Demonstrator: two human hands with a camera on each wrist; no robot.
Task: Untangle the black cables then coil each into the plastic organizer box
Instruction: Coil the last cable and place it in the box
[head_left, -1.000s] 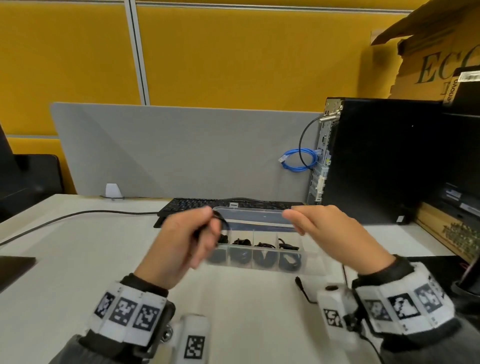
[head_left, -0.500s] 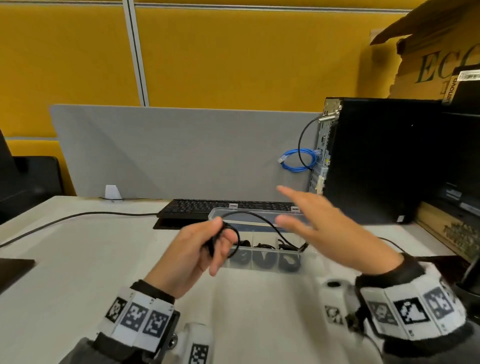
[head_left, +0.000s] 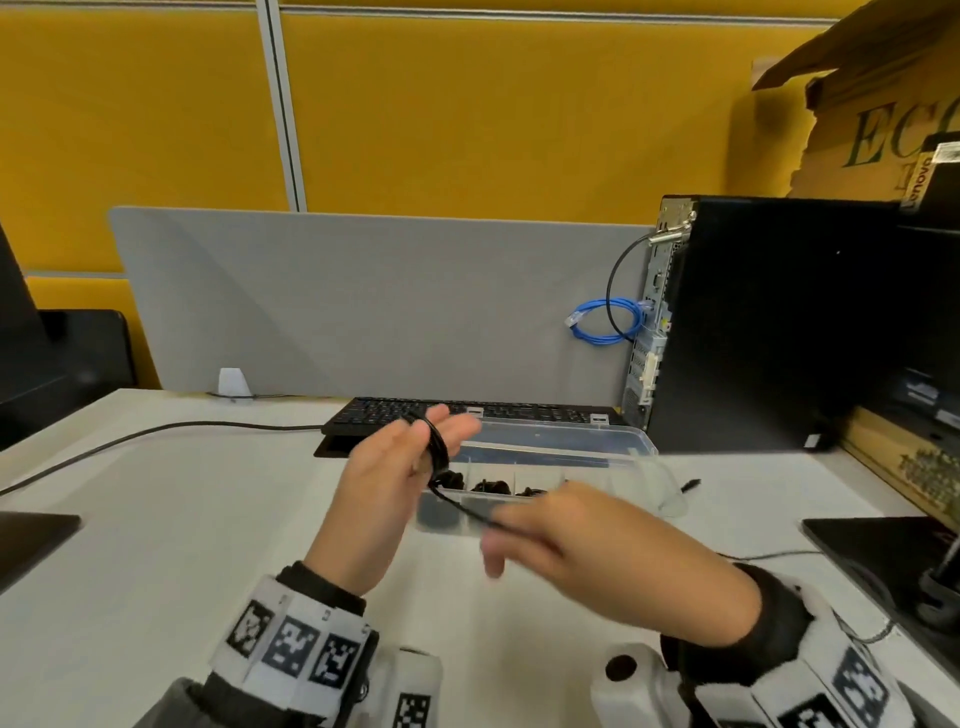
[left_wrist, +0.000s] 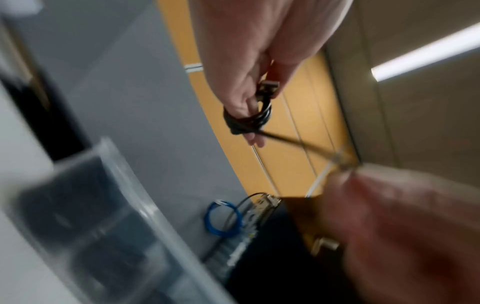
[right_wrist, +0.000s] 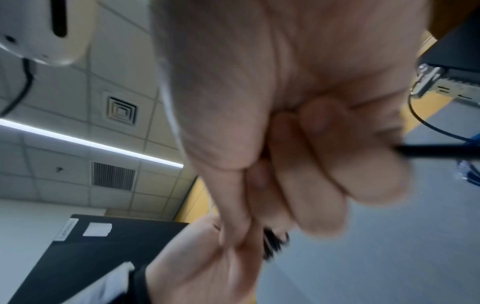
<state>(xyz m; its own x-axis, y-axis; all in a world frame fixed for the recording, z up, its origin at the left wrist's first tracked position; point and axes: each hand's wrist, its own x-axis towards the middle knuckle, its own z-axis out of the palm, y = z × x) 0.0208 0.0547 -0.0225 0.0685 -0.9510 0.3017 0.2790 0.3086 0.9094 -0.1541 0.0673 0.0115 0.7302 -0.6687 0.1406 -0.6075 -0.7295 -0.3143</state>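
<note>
Both forearms wear dark sleeves with ribbed black cuffs. Around each wrist sits a white band (head_left: 291, 642) printed with a row of square black-and-white coded markers. Under each wrist, at the lower edge of the frame, a white camera housing (head_left: 413, 691) carries a smaller coded marker; the right one (head_left: 631, 680) shows a round dark opening.
</note>
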